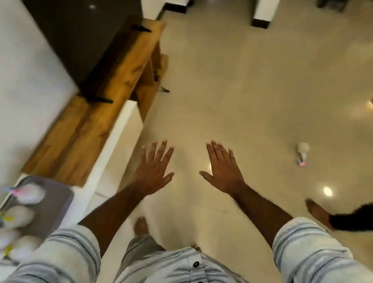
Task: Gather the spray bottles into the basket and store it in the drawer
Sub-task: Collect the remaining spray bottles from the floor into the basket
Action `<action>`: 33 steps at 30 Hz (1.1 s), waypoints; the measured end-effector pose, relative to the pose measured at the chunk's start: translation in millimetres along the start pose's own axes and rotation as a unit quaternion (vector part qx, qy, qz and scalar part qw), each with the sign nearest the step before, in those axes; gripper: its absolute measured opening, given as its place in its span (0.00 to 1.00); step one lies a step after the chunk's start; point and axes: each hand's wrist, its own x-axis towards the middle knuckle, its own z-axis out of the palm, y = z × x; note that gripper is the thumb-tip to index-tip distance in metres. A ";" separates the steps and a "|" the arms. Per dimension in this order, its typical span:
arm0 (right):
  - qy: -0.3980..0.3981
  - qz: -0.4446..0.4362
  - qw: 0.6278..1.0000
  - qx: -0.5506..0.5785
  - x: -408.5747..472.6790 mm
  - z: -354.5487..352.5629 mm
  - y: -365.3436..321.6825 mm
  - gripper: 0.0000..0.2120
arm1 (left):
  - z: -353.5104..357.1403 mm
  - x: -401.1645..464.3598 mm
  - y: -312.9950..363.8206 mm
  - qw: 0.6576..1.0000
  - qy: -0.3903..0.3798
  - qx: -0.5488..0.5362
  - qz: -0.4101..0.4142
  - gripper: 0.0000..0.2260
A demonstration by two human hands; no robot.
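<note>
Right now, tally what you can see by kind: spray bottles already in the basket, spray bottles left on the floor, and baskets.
Spray bottles in the basket: 4, as far as the blur allows
Loose spray bottle on the floor: 1
Baskets: 1
Total: 6

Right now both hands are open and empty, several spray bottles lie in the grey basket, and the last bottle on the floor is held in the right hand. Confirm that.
One thing is wrong. The right hand holds nothing; the spray bottle lies on the floor, apart from it. The head view shows this. The left hand is open and empty too, and bottles do lie in the grey basket.
</note>
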 end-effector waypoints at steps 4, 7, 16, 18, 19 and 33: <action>0.008 0.117 0.992 0.046 -57.9 -0.9 95.7 0.44 | -23.9 71.8 90.0 0.995 -0.009 0.020 0.100 0.37; 0.018 0.204 0.976 0.072 -95.5 4.2 158.4 0.43 | -29.6 127.5 158.4 0.981 -0.025 0.046 0.186 0.36; 0.002 0.345 0.933 0.104 -146.1 18.8 289.9 0.41 | -29.4 251.5 318.7 0.932 -0.065 0.064 0.352 0.35; -0.005 0.369 0.923 0.107 -148.6 21.1 318.7 0.41 | -30.3 282.0 348.0 0.920 -0.069 0.067 0.379 0.35; -0.016 0.382 0.917 0.114 -149.2 21.7 335.9 0.41 | -31.9 298.8 365.0 0.914 -0.079 0.071 0.392 0.35; -0.031 0.468 0.857 0.213 -80.6 51.0 569.7 0.37 | -21.4 553.1 546.5 0.847 -0.111 0.157 0.495 0.32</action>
